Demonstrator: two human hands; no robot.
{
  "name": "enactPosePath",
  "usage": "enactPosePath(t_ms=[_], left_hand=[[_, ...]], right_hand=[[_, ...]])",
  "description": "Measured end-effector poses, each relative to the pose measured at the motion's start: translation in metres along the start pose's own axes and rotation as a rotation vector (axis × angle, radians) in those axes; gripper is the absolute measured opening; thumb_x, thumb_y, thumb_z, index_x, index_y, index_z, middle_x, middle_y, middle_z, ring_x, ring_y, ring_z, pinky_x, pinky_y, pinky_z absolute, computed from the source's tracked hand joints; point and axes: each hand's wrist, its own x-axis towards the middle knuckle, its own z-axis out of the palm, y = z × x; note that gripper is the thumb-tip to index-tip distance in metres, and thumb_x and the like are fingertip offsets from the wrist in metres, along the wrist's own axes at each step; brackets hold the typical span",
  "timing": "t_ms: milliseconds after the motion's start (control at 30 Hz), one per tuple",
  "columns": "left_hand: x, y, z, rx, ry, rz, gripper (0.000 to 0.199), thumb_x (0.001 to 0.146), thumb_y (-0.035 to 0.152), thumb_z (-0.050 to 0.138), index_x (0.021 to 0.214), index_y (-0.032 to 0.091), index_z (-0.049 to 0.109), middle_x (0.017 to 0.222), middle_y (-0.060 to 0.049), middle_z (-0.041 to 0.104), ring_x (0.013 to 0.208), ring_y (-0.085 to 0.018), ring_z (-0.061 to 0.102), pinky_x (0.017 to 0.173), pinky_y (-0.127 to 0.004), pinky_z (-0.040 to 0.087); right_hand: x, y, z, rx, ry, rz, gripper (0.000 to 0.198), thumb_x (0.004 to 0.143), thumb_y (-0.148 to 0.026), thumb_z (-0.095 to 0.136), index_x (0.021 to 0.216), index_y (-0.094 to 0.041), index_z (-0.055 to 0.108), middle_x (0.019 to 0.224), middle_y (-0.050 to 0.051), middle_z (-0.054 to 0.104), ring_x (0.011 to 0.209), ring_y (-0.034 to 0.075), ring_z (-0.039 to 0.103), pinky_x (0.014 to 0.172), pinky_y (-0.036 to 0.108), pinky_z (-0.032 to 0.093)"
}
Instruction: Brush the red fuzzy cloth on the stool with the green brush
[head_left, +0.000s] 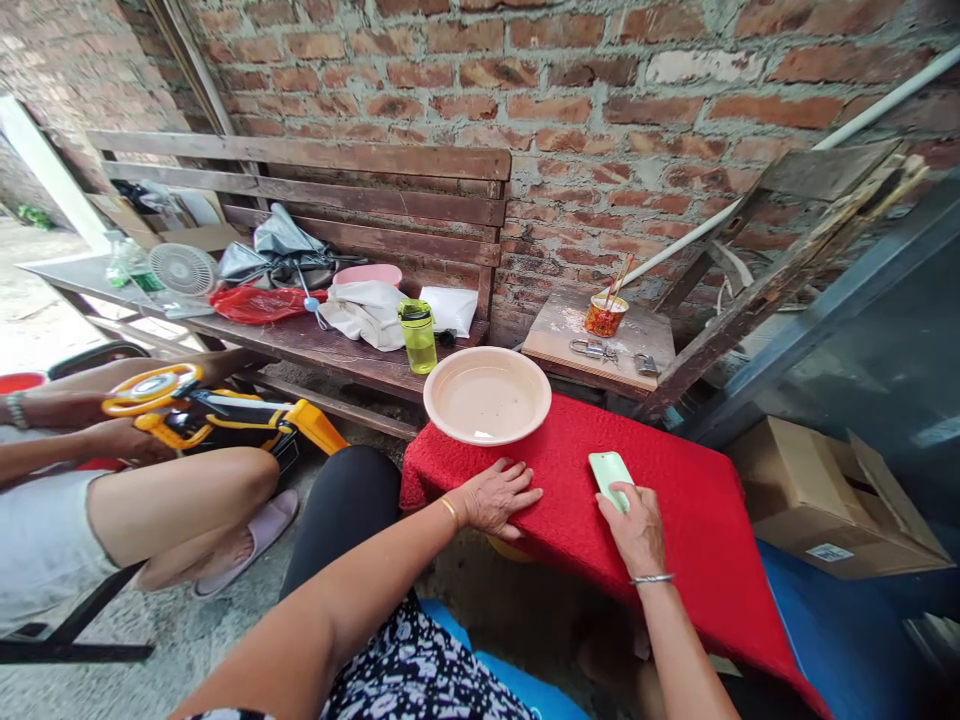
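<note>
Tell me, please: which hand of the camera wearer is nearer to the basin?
Left. The left hand rests on the red cloth just in front of the basin; the right hand is farther off, toward the right, holding a pale green object.

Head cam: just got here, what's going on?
The wearer's right hand grips a pale green flat object over the red cloth. The left hand rests palm down on the cloth, in front of a wide basin with what looks like water in it. On the left, another person's hands hold a yellow-and-black item.
</note>
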Motion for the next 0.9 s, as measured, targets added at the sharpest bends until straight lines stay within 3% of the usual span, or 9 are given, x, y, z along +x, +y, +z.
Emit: enactPosePath(t_ms=[567,900], left_hand=[[0.0005,-0.0007,0.0006,0.009,-0.004,0.000,0.082,0.082,0.069,0.058,0.144,0.016,0.047,0.139,-0.022,0.052,0.129,-0.040,0.047,0.104,-0.054,0.036],[0.0003,-0.0002,-0.0002,0.008,0.007,0.000,0.082,0.083,0.070,0.056,0.144,0.017,0.046,0.138,-0.022,0.053,0.129,-0.039,0.047,0.105,-0.052,0.035]], right_hand=[[-0.0056,0.0000,0.0053,-0.068,0.091,-0.162,0.044,0.088,-0.060,0.049,0.095,-0.021,0.068,0.092,0.008,0.052,0.089,0.025,0.052,0.080,0.040,0.046],[-0.0066,-0.0044,0.0032,-0.133,0.087,-0.188,0.037,0.088,-0.053,0.052,0.097,-0.021,0.069,0.094,0.009,0.051,0.086,0.025,0.052,0.076,0.038,0.046]])
